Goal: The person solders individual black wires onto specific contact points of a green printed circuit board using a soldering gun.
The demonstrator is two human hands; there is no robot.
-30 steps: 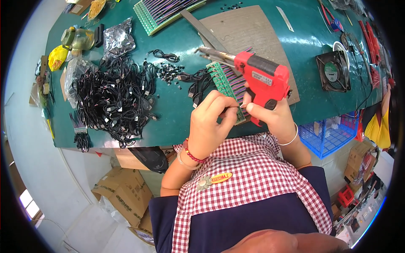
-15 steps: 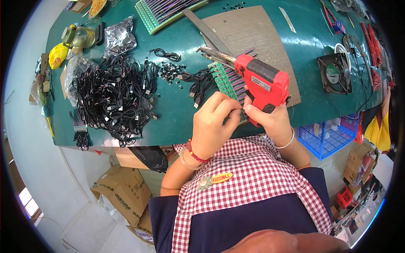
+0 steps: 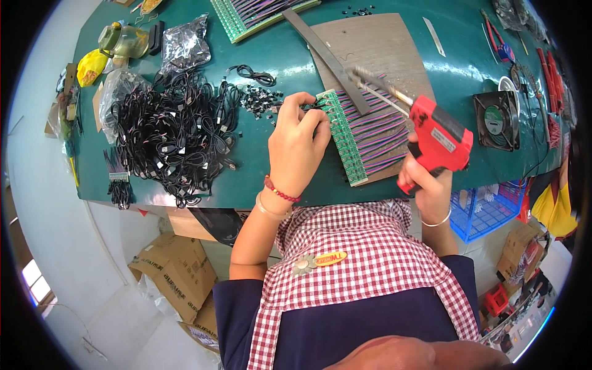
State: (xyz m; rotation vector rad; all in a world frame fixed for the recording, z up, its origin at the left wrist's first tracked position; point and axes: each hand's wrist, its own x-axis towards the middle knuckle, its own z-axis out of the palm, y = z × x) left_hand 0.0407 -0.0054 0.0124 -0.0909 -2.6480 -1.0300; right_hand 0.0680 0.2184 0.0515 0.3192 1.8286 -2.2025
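Observation:
My right hand [image 3: 430, 192] grips the handle of a red soldering gun [image 3: 441, 135], its metal tip and feed tube pointing up and left over the wires. My left hand [image 3: 297, 139] is closed in a pinch at the upper left corner of a green circuit board strip [image 3: 346, 145]. Between its fingertips is a black cable end [image 3: 318, 103], partly hidden by the fingers. Pink, purple and black wires [image 3: 385, 139] run from the strip's right side. A flat metal bar [image 3: 330, 58] lies across these wires at the top.
A brown board [image 3: 388, 46] lies under the wires. To the left are a big heap of black cables [image 3: 169, 135] and small black parts [image 3: 259, 100]. Another wired green panel [image 3: 231, 21] sits at the far edge. A black fan [image 3: 495, 121] stands right, above a blue crate [image 3: 484, 213].
My hands have moved apart. The left went up to the strip's top corner; the right carried the soldering gun right and down, uncovering the strip and wires.

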